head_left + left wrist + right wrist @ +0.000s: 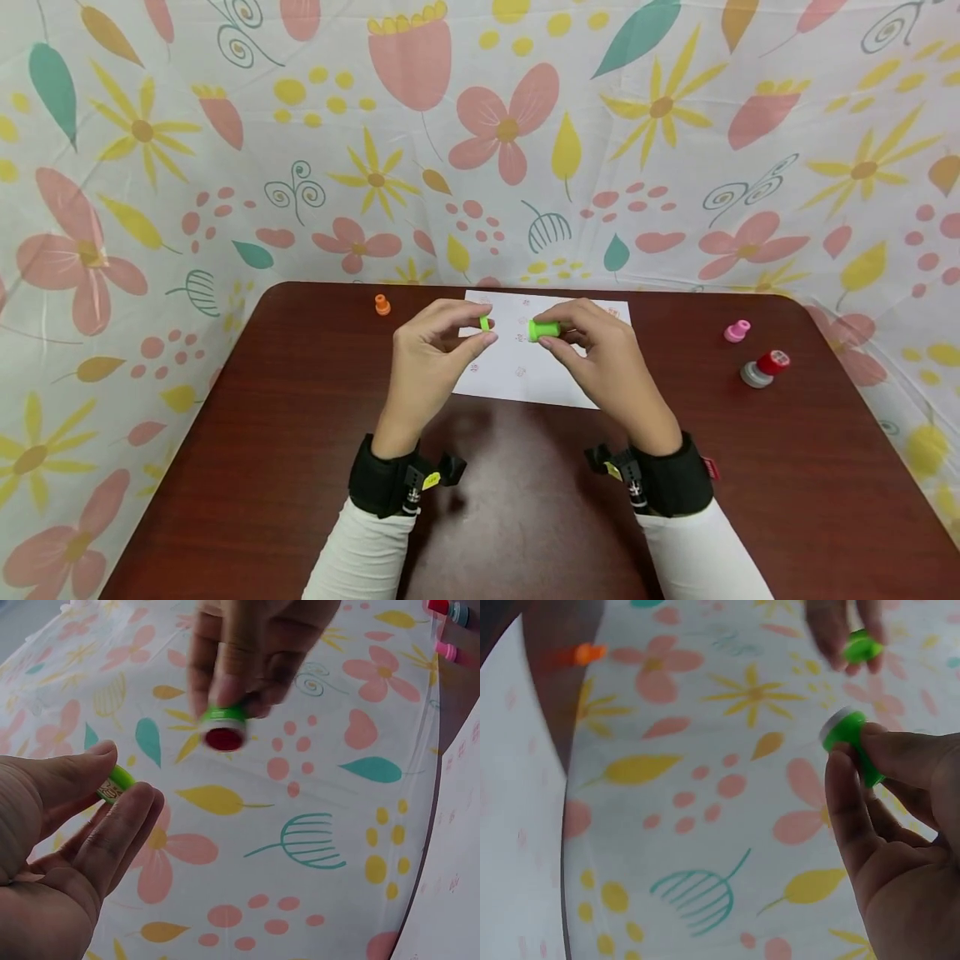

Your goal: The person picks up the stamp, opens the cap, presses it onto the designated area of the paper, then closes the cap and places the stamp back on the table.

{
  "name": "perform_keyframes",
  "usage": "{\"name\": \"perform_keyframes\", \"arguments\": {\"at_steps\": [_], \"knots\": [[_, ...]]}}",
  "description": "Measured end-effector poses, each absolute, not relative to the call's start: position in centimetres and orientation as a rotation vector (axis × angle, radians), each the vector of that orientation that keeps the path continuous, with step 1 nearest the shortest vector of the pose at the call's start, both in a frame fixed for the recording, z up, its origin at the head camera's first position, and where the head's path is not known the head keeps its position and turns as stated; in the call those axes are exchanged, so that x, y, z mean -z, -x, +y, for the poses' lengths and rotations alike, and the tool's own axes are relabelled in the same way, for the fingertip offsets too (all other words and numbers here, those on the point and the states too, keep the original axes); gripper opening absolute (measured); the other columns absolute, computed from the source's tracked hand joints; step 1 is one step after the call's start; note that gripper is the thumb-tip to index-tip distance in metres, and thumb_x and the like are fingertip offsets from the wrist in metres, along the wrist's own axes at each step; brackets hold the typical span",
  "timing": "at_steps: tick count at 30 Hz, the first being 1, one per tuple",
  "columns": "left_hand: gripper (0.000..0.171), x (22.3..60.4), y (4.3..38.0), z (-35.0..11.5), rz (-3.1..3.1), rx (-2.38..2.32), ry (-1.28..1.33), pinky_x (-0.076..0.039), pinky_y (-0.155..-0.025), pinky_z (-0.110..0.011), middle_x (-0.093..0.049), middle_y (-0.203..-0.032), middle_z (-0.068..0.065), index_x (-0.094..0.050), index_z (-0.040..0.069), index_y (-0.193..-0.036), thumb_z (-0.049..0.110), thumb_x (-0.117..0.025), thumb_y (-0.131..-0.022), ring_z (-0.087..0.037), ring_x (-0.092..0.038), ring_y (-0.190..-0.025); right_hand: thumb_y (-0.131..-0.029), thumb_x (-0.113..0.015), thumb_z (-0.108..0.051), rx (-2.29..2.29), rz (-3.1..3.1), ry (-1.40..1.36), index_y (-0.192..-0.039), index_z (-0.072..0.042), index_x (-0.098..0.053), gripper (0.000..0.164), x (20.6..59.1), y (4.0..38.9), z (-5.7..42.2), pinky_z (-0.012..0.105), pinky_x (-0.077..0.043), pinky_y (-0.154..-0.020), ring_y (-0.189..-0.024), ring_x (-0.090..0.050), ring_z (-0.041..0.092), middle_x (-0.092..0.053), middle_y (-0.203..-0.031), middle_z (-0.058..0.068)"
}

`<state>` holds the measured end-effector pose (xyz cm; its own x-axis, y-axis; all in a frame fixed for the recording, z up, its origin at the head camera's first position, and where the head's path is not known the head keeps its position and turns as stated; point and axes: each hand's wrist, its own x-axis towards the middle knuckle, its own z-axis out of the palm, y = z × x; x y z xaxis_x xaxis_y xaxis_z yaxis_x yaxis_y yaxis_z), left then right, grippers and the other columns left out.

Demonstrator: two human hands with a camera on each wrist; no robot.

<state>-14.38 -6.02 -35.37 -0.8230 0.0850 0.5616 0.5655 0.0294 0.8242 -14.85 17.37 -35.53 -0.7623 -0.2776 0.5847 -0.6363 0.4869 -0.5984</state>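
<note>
My left hand (pixel 429 354) pinches a small bright green cap (pixel 484 322) between thumb and fingers; a pale patterned mark shows on the cap (pixel 112 787) in the left wrist view. Opposite it, my right hand (pixel 603 358) holds a green toy stamp (pixel 546 330) by its body, lying sideways with its wide end toward the cap. That end carries a round red stamping face, seen on the stamp (pixel 225 731) in the left wrist view. Cap and stamp are apart, both held up over a white sheet of paper (pixel 525 392) that bears several small red prints.
An orange stamp (pixel 382 305) stands left of the paper, near the table's back edge. To the right are a pink stamp (pixel 737 332) and a red and grey stamp (pixel 759 372). Behind the brown table (pixel 300 467) hangs a flower-patterned cloth (pixel 375 242).
</note>
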Motion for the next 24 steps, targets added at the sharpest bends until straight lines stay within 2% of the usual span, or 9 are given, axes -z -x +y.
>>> {"name": "perform_keyframes", "arguments": {"at_steps": [9, 16, 24], "knots": [[0.031, 35.4, 14.1, -5.4, -1.953, 1.917, 0.712, -0.065, -0.081, -0.035, -0.072, -0.110, -0.013, -0.077, 0.002, -0.116, 0.001, -0.083, -0.085, -0.021, -0.072, -0.100, -0.088, -0.073, 0.012, -1.670, -2.128, -0.749, -0.119, 0.000, -0.071, 0.033, 35.7, 13.5, 16.7, 0.017, -0.057, -0.075, -0.095, -0.070, 0.011, -0.068, -0.110, 0.007], [0.031, 35.2, 14.1, -5.0, -1.970, 1.917, 0.731, -0.065, -0.082, -0.035, -0.074, -0.112, -0.012, -0.078, 0.001, -0.115, 0.002, -0.084, -0.085, -0.020, -0.071, -0.102, -0.088, -0.073, 0.013, -1.752, -2.084, -0.750, -0.119, 0.002, -0.070, 0.032, 35.7, 13.4, 16.2, 0.019, -0.056, -0.074, -0.093, -0.069, 0.013, -0.069, -0.109, 0.002], [0.029, 35.3, 14.0, -4.6, -2.001, 1.883, 0.767, -0.065, -0.081, -0.034, -0.074, -0.114, -0.009, -0.078, 0.002, -0.114, 0.006, -0.084, -0.086, -0.019, -0.071, -0.105, -0.090, -0.073, 0.010, -1.763, -2.106, -0.760, -0.119, 0.000, -0.070, 0.031, 35.9, 13.3, 15.9, 0.019, -0.055, -0.073, -0.097, -0.070, 0.014, -0.069, -0.111, 0.002]]}}
